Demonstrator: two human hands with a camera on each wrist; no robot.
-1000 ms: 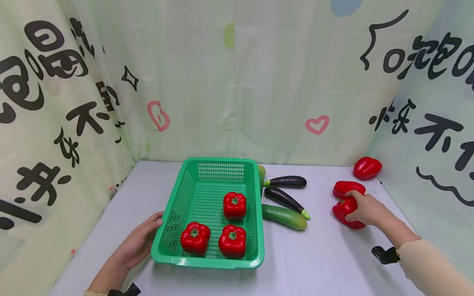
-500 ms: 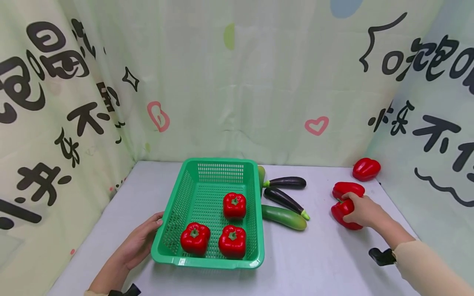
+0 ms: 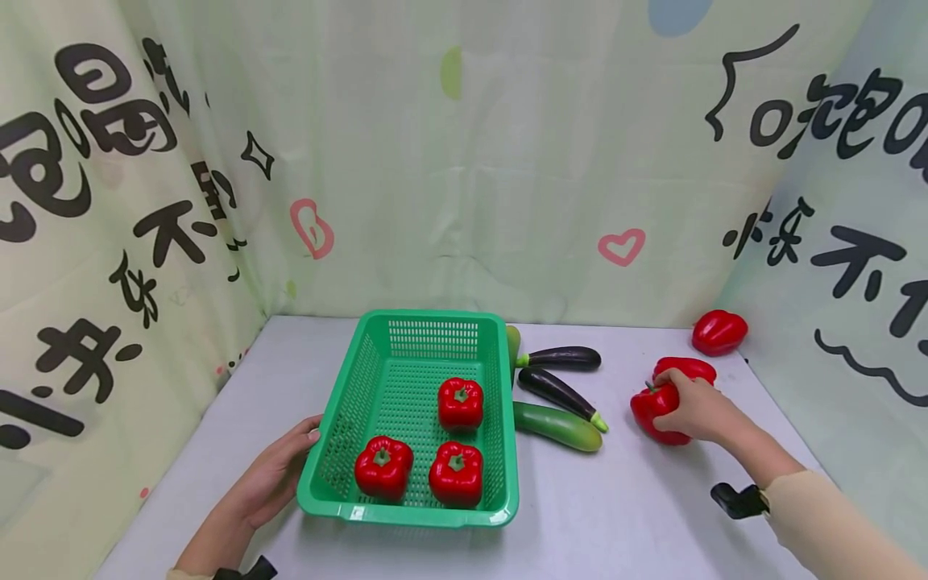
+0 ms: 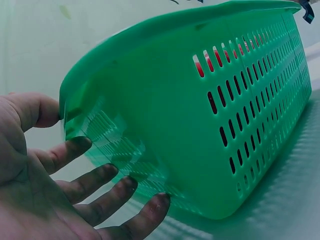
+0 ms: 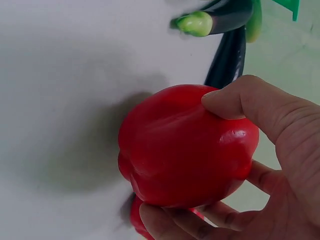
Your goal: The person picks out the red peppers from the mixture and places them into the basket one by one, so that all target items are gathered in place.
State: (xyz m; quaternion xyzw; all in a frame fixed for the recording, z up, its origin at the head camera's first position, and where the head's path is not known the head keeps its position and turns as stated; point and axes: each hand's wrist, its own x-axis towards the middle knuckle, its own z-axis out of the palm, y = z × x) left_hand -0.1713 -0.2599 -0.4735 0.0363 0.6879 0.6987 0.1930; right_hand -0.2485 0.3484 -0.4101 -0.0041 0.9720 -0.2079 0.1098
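Note:
My right hand (image 3: pixel 702 409) grips a red bell pepper (image 3: pixel 648 417) at the right of the table, thumb on one side and fingers on the other. The right wrist view shows this pepper (image 5: pixel 185 145) large, with part of another red pepper (image 5: pixel 137 217) below it. At the left, my left hand (image 3: pixel 274 474) touches the outside of a green plastic basket (image 3: pixel 406 516). Its thumb is at the rim and its spread fingers (image 4: pixel 125 187) lie against the end wall. Inside the basket sit three red bell peppers, one farther back (image 3: pixel 460 404) and two near the front.
Two eggplants (image 3: pixel 561 357) and a green cucumber-like vegetable (image 3: pixel 557 427) lie right of the basket; another green one (image 3: pixel 512 342) is partly hidden behind its rim. Beyond the held pepper are two more red peppers, one at the back corner (image 3: pixel 719 333). Printed curtains (image 3: pixel 464 177) enclose the table.
My right hand has shifted left with the red bell pepper, drawing it away from the pepper behind. The left hand and basket have stayed in place.

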